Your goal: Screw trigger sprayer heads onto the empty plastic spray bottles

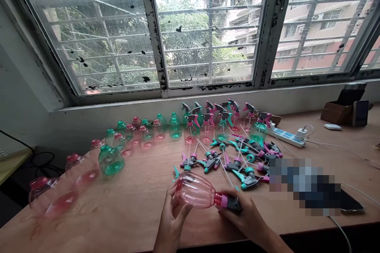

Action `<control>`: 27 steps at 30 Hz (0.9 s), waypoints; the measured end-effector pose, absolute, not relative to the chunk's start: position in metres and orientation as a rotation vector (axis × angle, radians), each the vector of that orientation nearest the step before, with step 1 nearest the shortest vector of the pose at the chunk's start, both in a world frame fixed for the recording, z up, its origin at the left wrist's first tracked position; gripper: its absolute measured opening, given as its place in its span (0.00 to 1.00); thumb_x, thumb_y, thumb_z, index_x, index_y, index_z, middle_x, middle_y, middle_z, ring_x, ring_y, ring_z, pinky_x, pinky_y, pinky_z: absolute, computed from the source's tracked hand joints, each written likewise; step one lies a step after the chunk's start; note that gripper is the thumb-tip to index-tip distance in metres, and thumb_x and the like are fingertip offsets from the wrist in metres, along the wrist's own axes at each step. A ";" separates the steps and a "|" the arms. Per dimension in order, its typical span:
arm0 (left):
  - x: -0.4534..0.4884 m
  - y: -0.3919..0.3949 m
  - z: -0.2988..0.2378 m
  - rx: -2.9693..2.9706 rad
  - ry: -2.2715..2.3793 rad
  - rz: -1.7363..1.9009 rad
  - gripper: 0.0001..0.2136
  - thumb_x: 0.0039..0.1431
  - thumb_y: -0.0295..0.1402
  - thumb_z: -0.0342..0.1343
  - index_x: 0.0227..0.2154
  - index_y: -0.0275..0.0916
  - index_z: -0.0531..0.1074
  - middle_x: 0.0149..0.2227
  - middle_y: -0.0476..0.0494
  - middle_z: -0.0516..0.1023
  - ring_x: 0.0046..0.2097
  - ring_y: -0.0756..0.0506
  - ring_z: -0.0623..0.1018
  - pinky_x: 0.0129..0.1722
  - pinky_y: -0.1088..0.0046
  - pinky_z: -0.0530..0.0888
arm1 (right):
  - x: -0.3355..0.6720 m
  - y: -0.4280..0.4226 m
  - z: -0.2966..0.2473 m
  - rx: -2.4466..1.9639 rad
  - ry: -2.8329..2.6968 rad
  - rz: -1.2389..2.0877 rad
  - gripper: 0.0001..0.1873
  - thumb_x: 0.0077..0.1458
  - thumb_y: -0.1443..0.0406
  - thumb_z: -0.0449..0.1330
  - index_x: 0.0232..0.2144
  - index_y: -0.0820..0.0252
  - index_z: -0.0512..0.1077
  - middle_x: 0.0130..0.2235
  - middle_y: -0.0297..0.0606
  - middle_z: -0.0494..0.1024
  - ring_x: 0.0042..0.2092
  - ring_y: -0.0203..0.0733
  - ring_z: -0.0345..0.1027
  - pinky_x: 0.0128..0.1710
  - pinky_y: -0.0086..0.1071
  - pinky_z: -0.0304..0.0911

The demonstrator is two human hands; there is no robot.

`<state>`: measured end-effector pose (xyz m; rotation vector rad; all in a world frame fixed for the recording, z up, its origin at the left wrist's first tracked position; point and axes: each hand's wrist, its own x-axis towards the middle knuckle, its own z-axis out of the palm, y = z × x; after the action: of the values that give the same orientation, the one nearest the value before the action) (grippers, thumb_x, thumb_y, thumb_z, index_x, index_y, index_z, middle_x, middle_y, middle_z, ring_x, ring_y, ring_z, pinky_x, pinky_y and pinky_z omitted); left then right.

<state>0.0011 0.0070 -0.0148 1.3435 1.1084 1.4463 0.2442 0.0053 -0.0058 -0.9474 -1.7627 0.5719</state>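
Note:
A clear pink spray bottle [196, 192] lies on its side between my hands, just above the wooden table [133, 213]. My left hand [171, 215] wraps its fingers round the bottle's base. My right hand [242, 215] grips the pink collar and dark trigger head [230, 202] at the bottle's neck. Just beyond the bottle lies a heap of loose trigger heads [237, 160] in teal, pink and grey, with their white dip tubes.
Several capless pink and teal bottles [142, 134] stand in a curve at the left. Bottles with triggers fitted [219, 122] stand by the window sill. A white power strip [289, 137], cardboard box [338, 111] and phone [348, 202] sit at the right, beside a blurred patch.

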 end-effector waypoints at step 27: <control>0.008 0.000 -0.004 1.423 1.175 1.516 0.28 0.53 0.44 0.66 0.55 0.43 0.67 0.67 0.36 0.61 0.64 0.32 0.69 0.63 0.55 0.68 | 0.246 0.008 -0.009 -0.991 -1.757 0.561 0.12 0.55 0.64 0.66 0.44 0.55 0.74 0.40 0.40 0.85 0.40 0.48 0.80 0.40 0.33 0.74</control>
<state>0.0079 -0.0004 -0.0042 1.4234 1.1748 1.5156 0.2455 0.0076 -0.0095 -0.9913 -1.7569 0.5612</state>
